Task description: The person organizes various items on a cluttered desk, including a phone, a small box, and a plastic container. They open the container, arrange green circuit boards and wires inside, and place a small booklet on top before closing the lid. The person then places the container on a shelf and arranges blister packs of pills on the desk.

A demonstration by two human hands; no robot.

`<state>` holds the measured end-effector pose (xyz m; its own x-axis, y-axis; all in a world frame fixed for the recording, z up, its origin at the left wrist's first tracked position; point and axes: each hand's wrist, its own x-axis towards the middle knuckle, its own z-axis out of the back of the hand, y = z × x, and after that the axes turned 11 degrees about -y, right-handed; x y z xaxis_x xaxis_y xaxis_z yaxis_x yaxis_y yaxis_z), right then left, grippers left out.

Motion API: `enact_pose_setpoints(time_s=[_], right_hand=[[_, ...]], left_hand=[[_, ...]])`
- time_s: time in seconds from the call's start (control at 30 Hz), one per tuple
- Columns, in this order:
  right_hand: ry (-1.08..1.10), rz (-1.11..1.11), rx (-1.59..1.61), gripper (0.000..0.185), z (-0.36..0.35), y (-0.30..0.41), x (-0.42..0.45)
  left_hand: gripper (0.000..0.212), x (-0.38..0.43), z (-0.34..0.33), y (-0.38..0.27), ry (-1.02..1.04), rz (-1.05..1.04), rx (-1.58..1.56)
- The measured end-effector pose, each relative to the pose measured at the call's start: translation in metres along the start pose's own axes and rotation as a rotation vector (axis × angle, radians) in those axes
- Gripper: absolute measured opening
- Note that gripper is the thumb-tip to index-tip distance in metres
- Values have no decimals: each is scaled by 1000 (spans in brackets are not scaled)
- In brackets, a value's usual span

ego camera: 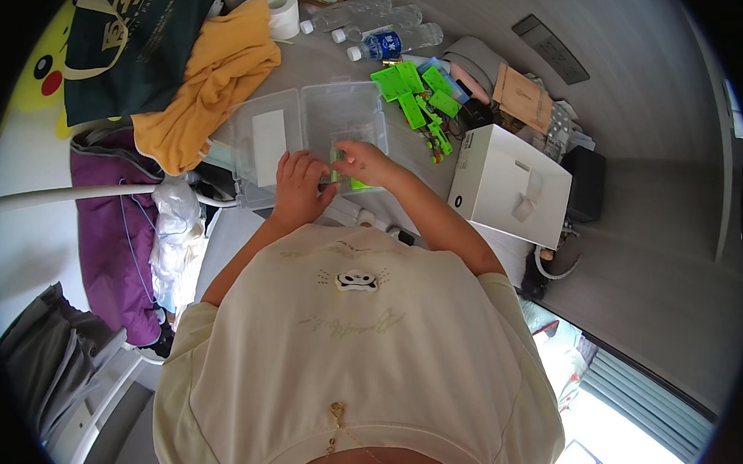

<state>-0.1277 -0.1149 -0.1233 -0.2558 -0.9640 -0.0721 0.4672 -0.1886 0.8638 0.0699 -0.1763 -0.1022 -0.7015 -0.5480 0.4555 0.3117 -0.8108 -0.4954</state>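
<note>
A clear plastic case (376,117) lies open on the desk, its two halves side by side. The left half holds a white rectangular card or sheet (270,146). My left hand (300,184) is over the middle of the case, fingers bent, the tips hidden near the seam between the halves. Inside the right half is my right hand (362,163), its fingers by a bright green piece (335,161). Another green piece (359,184) shows under that hand. Whether either hand grips anything is hidden by the fingers.
Bright green plastic parts (410,99) are heaped right of the case, near an open white box (506,182). Several clear bottles (400,41) lie behind, beside a toilet paper roll (283,15). Orange cloth (215,71) and a dark green bag (134,62) lie at the left.
</note>
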Motion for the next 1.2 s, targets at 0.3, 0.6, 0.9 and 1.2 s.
enact_pose_setpoints(time_s=[0.3, 0.6, 0.9, 1.2], right_hand=[[-461, -83, -350, 27, 48, 20, -24], [-421, -595, -910, 26, 115, -42, -31], [-578, -466, -250, 29, 133, -2, -54], [-271, -360, 352, 38, 44, 31, -54]], left_hand=[[53, -6, -19, 0, -27, -25, -56], [40, 2, -14, 5, -12, -40, -187], [39, -1, -10, 4, 0, -32, -179], [72, 3, -10, 3, 0, -44, -166]])
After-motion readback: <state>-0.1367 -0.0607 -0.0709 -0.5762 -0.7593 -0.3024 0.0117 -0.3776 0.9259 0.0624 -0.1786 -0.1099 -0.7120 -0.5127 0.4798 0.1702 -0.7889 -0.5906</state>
